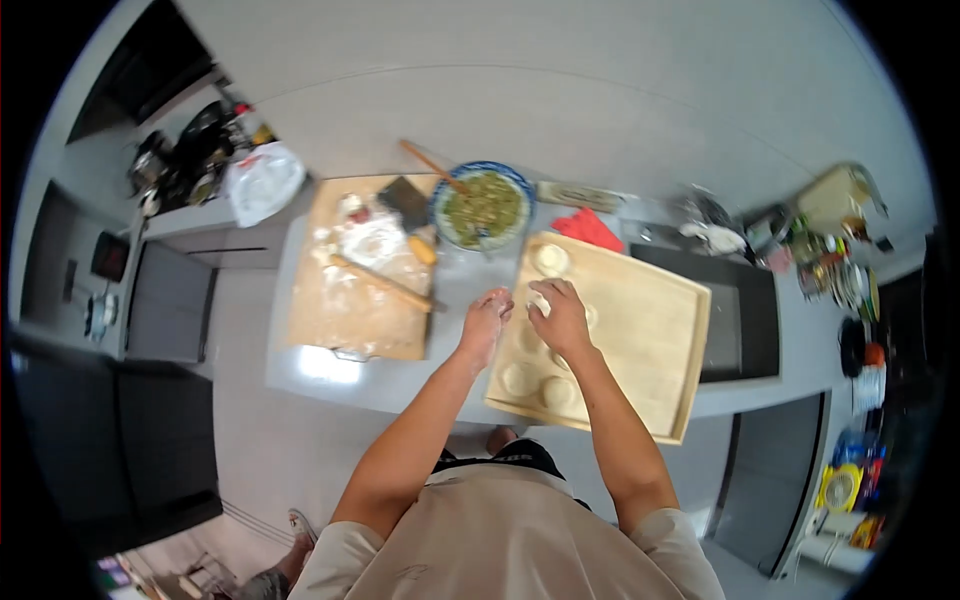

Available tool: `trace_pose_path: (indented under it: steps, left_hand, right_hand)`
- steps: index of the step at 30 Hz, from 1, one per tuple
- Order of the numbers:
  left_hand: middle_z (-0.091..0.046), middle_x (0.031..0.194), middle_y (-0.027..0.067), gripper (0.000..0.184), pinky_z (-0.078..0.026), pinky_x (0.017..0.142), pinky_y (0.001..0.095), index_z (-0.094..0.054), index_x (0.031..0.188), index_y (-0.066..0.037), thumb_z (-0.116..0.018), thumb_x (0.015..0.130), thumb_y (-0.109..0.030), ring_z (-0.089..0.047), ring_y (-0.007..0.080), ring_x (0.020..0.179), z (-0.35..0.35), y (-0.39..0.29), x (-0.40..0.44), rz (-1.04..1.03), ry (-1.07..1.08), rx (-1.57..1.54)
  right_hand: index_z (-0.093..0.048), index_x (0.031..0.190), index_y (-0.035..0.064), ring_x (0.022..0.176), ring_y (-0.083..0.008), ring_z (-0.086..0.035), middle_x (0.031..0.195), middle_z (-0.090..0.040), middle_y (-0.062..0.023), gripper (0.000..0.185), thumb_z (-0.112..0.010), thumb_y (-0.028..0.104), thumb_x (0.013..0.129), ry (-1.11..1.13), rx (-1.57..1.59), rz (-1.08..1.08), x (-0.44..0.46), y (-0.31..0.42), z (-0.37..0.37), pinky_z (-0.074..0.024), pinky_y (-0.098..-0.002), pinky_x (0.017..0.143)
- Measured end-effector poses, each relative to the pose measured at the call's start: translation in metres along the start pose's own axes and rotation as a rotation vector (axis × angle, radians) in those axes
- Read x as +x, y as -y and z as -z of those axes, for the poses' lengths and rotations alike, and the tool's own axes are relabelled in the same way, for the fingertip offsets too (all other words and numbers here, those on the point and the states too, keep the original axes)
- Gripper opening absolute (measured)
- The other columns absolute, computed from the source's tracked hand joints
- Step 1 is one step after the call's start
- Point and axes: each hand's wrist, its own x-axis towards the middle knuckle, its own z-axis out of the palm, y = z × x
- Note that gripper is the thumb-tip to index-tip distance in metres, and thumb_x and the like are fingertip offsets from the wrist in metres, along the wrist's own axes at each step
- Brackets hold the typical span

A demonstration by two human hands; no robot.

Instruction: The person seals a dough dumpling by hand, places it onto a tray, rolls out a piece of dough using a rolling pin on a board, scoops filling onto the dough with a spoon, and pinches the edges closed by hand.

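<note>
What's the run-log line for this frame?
right hand: at dough piece over tray | left hand: floury, at tray's left edge | both grips: unclear | rolling pin: on board | dough rounds: on tray

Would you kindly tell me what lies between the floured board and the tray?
In the head view, grey countertop lies between them, with the left hand over it and the blue-rimmed bowl at the far end.

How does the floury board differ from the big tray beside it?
The board shows no raised rim, while the tray has one all round. The board carries scattered flour and a rolling pin; the tray carries round dough pieces. The board sits square, while the tray is angled. Both are pale and wood-coloured.
</note>
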Motion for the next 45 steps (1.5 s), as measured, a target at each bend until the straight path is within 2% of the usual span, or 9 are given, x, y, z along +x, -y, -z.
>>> trace_pose_path:
  steps: [2, 4, 11, 18, 25, 28, 37, 43, 45]
  left_hand:
    - [-0.065, 0.102, -0.0008, 0.022, -0.051, 0.085, 0.0268, -0.065, 0.123, -0.005, -0.06, 0.108, -0.02, -0.062, 0.0112, 0.096, 0.027, -0.03, -0.008, -0.054, -0.057, -0.07]
    - [-0.069, 0.118, 0.0073, 0.027, -0.053, 0.098, 0.0326, -0.061, 0.129, -0.003, -0.056, 0.107, -0.015, -0.066, 0.0191, 0.111, 0.075, -0.047, 0.0, -0.068, -0.099, -0.071]
    - [-0.067, 0.116, 0.0044, 0.026, -0.053, 0.093, 0.027, -0.063, 0.128, -0.001, -0.058, 0.103, -0.005, -0.064, 0.0138, 0.105, 0.233, -0.123, 0.004, -0.185, -0.187, -0.073]
    - [-0.069, 0.111, 0.0034, 0.035, -0.05, 0.085, 0.025, -0.066, 0.135, 0.003, -0.064, 0.103, -0.009, -0.061, 0.0096, 0.096, 0.371, -0.168, 0.05, -0.2, -0.231, 0.325]
    - [-0.066, 0.13, 0.0241, 0.039, -0.051, 0.103, 0.0455, -0.066, 0.135, -0.003, -0.066, 0.095, -0.004, -0.063, 0.0395, 0.12, 0.398, -0.199, 0.093, -0.678, -0.392, 1.121]
    - [-0.064, 0.131, 0.0235, 0.039, -0.048, 0.106, 0.0467, -0.067, 0.131, -0.003, -0.067, 0.091, -0.002, -0.058, 0.0422, 0.125, 0.392, -0.201, 0.12, -0.829, -0.488, 1.197]
    - [-0.071, 0.102, 0.0129, 0.023, -0.056, 0.079, 0.0334, -0.071, 0.116, -0.002, -0.071, 0.093, -0.002, -0.068, 0.0226, 0.082, 0.403, -0.201, 0.095, -0.509, -0.259, 1.024]
    - [-0.073, 0.104, 0.0187, 0.02, -0.055, 0.084, 0.0369, -0.068, 0.119, -0.002, -0.062, 0.103, -0.012, -0.071, 0.0287, 0.093, 0.42, -0.199, 0.082, -0.311, -0.323, 0.381]
    - [-0.072, 0.104, 0.0186, 0.021, -0.055, 0.086, 0.0403, -0.068, 0.122, -0.003, -0.06, 0.104, -0.013, -0.07, 0.0307, 0.095, 0.403, -0.208, 0.077, -0.366, -0.343, 0.568]
  right_hand:
    - [-0.074, 0.121, 0.0102, 0.115, -0.0344, -0.063, 0.119, -0.07, -0.0123, 0.036, -0.075, 0.013, 0.085, 0.043, 0.068, 0.013, 0.014, 0.03, -0.027, -0.0532, -0.0448, 0.1]
    - [-0.074, 0.12, 0.0107, 0.114, -0.0347, -0.063, 0.116, -0.071, -0.0118, 0.034, -0.074, 0.012, 0.086, 0.066, 0.101, 0.059, 0.027, 0.063, -0.059, -0.0537, -0.0448, 0.099]
    - [-0.074, 0.121, 0.0092, 0.119, -0.0363, -0.063, 0.12, -0.071, -0.0136, 0.035, -0.071, 0.011, 0.086, 0.292, 0.027, 0.074, 0.07, 0.169, -0.21, -0.0514, -0.0455, 0.104]
    - [-0.065, 0.135, 0.0084, 0.126, -0.0351, -0.057, 0.133, -0.065, -0.0115, 0.049, -0.073, 0.011, 0.087, 0.11, -0.261, -0.082, 0.092, 0.203, -0.323, -0.0479, -0.0456, 0.108]
    - [-0.065, 0.133, 0.0047, 0.123, -0.0369, -0.056, 0.128, -0.064, -0.0153, 0.045, -0.071, 0.007, 0.088, 0.035, -0.276, -0.251, 0.09, 0.185, -0.339, -0.0441, -0.0461, 0.111]
    - [-0.069, 0.127, 0.005, 0.119, -0.0378, -0.058, 0.123, -0.065, -0.0154, 0.04, -0.07, 0.006, 0.088, -0.081, -0.357, -0.214, 0.107, 0.192, -0.335, -0.0453, -0.0462, 0.109]
    - [-0.068, 0.126, -0.0019, 0.101, -0.0429, -0.066, 0.113, -0.068, -0.0233, 0.038, -0.068, 0.008, 0.09, 0.111, 0.146, -0.315, 0.16, 0.242, -0.393, -0.0545, -0.0485, 0.091]
    - [-0.07, 0.116, 0.0016, 0.09, -0.034, -0.068, 0.101, -0.066, -0.0193, 0.029, -0.075, 0.003, 0.087, 0.195, 0.287, -0.278, 0.15, 0.248, -0.381, -0.0563, -0.0421, 0.081]
    - [-0.069, 0.116, 0.0008, 0.089, -0.0301, -0.069, 0.103, -0.067, -0.0189, 0.031, -0.075, -0.001, 0.086, 0.258, 0.352, -0.149, 0.132, 0.258, -0.367, -0.0569, -0.038, 0.081]
